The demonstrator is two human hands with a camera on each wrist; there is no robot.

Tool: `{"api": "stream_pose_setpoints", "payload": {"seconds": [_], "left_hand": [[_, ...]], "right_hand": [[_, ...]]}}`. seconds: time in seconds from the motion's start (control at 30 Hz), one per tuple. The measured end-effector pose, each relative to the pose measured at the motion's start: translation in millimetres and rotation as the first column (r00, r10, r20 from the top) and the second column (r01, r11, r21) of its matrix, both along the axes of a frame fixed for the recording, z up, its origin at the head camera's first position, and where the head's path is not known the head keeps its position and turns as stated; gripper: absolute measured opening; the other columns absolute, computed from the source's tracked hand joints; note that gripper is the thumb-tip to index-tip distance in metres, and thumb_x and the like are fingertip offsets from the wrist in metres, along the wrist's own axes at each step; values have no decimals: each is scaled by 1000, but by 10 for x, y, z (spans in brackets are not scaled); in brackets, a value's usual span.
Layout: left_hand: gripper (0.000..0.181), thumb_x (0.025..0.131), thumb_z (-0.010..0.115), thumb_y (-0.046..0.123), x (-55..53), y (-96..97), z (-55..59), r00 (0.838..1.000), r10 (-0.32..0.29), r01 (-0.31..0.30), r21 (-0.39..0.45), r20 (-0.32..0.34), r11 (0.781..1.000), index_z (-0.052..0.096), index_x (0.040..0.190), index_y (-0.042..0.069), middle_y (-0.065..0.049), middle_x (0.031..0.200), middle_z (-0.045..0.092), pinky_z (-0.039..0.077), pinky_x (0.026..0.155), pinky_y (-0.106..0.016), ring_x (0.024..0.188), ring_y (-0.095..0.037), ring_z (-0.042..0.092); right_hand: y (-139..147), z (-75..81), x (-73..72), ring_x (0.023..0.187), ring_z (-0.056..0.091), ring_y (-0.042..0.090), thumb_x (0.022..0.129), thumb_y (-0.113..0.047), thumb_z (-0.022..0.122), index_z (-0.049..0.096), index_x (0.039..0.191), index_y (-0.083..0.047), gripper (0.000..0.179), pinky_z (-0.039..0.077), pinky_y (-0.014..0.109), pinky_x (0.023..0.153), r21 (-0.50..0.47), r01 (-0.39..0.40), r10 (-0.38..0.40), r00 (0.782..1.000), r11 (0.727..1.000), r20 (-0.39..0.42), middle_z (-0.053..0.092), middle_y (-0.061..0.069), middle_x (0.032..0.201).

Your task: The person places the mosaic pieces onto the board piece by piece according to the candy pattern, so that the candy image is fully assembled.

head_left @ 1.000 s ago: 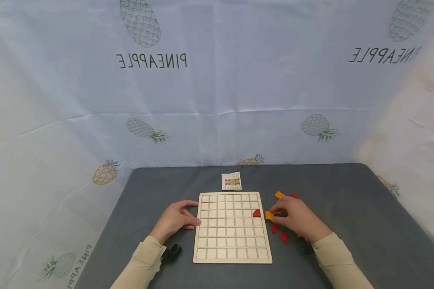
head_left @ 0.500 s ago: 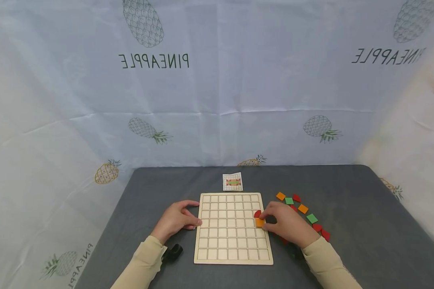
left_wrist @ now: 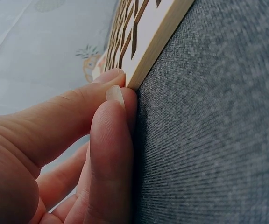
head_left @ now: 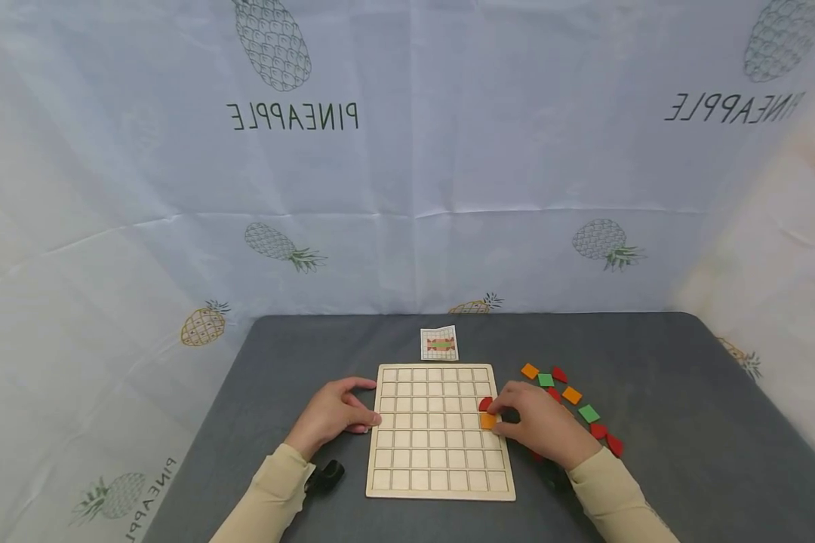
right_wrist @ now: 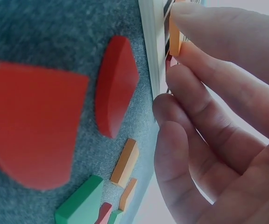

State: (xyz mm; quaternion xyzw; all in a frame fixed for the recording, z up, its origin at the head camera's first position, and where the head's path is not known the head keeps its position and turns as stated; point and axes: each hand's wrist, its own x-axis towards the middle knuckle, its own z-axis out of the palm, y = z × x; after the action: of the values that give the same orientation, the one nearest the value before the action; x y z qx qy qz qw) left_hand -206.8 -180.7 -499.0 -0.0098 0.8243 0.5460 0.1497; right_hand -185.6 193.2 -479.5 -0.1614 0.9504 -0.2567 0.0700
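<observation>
A pale wooden grid board (head_left: 441, 493) lies on the dark table. My left hand (head_left: 330, 411) holds its left edge, with the thumb (left_wrist: 109, 77) over the rim and a fingertip against the side. My right hand (head_left: 539, 422) pinches an orange square tile (head_left: 487, 421) between thumb and forefinger at the board's right-hand column. In the right wrist view, the same orange tile (right_wrist: 174, 35) stands tilted at a grid cell. Directly above it sits a red quarter-round tile (head_left: 485, 404), partly covered by the forefinger.
Loose tiles lie right of the board: orange squares (head_left: 572, 395), green squares (head_left: 588, 413) and red curved pieces (head_left: 614, 445), some hidden under the right hand. A small pattern card (head_left: 439, 354) lies beyond the board. Pineapple-print cloth (head_left: 407, 264) hangs around the table.
My right hand has carried the orange tile leftward from beside the board onto its right column, below the red tile. The left hand has stayed at the board's edge.
</observation>
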Motion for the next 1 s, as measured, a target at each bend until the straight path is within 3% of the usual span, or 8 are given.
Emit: {"api": "stream_pose_setpoints", "payload": {"seconds": [0.8, 1.0], "left_hand": [[72, 77, 98, 12, -17, 0, -22, 1000, 7, -7, 4, -4, 1000, 68, 143, 11, -13, 86, 73, 67, 70, -34, 71, -19, 76], [73, 77, 99, 12, -8, 4, -17, 1000, 13, -13, -2, -9, 1000, 68, 143, 11, -12, 85, 73, 67, 69, -34, 71, -19, 76]], "right_hand": [[-31, -37, 2, 87, 59, 7, 88, -18, 91, 80, 97, -27, 17, 58, 28, 77, 18, 42, -41, 999, 999, -31, 65, -14, 94], [126, 6, 13, 95, 67, 9, 88, -19, 92, 81, 105, -25, 21, 61, 30, 82, -19, 10, -11, 999, 1000, -51, 69, -13, 102]]}}
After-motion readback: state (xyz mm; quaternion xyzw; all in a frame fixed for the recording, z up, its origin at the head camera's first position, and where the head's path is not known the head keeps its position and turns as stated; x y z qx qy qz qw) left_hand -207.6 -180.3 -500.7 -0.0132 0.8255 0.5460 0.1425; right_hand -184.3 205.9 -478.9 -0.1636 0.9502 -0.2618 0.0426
